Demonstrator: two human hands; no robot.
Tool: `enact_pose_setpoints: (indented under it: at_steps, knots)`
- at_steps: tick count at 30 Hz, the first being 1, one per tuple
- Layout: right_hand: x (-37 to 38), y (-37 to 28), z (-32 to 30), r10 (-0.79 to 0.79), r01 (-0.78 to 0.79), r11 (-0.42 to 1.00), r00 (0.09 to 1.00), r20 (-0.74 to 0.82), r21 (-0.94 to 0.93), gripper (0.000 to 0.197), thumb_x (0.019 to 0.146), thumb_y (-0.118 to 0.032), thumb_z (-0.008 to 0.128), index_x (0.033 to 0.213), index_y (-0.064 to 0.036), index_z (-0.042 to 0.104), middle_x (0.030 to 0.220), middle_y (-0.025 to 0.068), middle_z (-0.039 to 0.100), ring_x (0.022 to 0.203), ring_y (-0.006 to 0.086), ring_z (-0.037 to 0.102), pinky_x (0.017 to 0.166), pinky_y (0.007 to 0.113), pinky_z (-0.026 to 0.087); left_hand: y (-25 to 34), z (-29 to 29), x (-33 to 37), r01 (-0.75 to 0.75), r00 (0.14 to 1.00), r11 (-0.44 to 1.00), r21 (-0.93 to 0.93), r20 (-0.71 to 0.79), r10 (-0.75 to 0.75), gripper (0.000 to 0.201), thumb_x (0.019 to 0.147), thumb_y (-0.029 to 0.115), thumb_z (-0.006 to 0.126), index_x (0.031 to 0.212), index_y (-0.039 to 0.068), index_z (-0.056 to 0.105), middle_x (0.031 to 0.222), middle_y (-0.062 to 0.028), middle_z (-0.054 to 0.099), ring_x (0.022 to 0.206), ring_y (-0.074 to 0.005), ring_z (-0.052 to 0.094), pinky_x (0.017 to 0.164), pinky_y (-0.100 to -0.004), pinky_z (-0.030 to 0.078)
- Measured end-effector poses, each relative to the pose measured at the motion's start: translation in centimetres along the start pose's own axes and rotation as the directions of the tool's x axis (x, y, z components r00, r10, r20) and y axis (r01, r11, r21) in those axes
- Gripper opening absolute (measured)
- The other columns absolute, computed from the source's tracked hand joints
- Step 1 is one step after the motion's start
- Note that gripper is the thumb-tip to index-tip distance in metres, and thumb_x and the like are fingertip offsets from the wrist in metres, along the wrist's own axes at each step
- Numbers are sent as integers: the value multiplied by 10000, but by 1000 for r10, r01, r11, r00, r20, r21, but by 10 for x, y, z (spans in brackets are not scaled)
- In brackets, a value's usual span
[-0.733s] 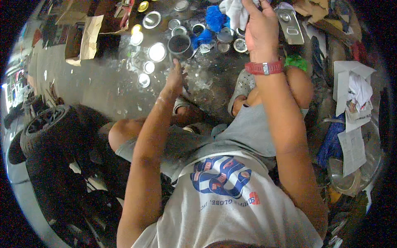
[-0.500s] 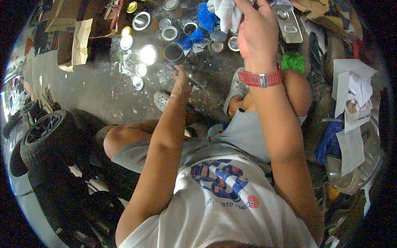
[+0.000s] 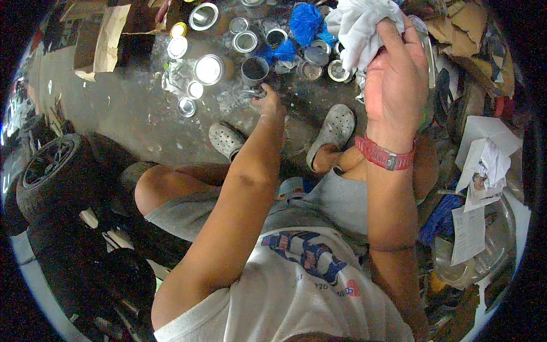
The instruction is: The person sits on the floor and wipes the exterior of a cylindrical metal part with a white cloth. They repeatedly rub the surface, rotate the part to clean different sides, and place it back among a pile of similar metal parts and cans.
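My right hand (image 3: 396, 80), with a red-strapped watch on its wrist, is raised at the upper right. It grips a crumpled white cloth (image 3: 362, 34) between thumb and fingers. My left hand (image 3: 269, 104) reaches low to the floor, its fingers bent at the near side of a dark round cup (image 3: 254, 71). Something greyish shows by those fingertips; its kind is not clear. Around the cup lie a silver-rimmed can (image 3: 245, 41), a bright round tin (image 3: 209, 69) and crumpled blue plastic (image 3: 279, 52).
Several more tins and lids, such as a large one (image 3: 203, 16), stand on the stained floor. Cardboard (image 3: 108, 40) is at the upper left, a wheel (image 3: 51, 162) at the left. Papers (image 3: 470, 233) lie on a clear plastic container at the right. My clog-shod feet (image 3: 333, 128) are in front.
The view has shifted. My right hand has drawn back toward me and right, with the cloth more fully in sight. My left hand has moved right, closer to the dark cup.
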State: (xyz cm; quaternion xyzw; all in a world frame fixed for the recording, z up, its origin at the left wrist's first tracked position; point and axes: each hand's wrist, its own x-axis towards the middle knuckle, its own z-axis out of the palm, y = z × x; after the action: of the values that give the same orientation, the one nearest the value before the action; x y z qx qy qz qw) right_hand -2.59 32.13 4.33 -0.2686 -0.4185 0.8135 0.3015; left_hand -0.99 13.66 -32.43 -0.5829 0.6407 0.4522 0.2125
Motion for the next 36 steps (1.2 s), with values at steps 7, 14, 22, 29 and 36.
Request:
enact_pose_setpoints:
  at_steps: [7,14,22,29,36]
  knots:
    - [-10,-12,0,-60,42,994,983,176,104,351,1015,-7,519,1355,63,571,1214,124,675,1065,223,677,954,356,545,-15,-12,6,-36,991,978,207,-120,62,1051,825,514,824,1562,47,238,1487,-243,488,1295,-421,553,1107,-533,439]
    - [-2,-19,-7,-34,21,996,987,154,83,328,1022,-17,531,1342,47,560,1186,112,678,1044,220,677,923,355,552,-8,-9,-122,-959,225,177,220,214,951,614,817,313,813,1303,21,578,1353,-205,576,1279,-412,527,1079,-514,422]
    - [-1,-22,-16,-19,11,998,992,129,57,340,986,-64,669,1307,33,613,1215,83,686,1090,193,672,989,341,535,87,50,-144,-806,167,-333,490,727,666,673,771,454,857,1273,76,615,1294,-162,612,1252,-380,565,1027,-512,435]
    - [-3,-22,-13,-17,11,999,988,151,37,353,992,-57,662,1327,42,608,1232,93,691,1113,189,664,1009,334,523,99,68,-132,-792,263,-299,533,739,620,718,708,373,876,1313,100,603,1323,-163,587,1235,-380,595,995,-536,463]
    - [0,-15,-16,-32,26,999,985,171,38,374,995,-72,685,1344,35,604,1242,92,692,1118,184,663,994,325,531,117,19,-151,-911,377,99,401,710,595,790,705,449,906,1332,99,576,1321,-173,598,1263,-377,599,1010,-542,500]
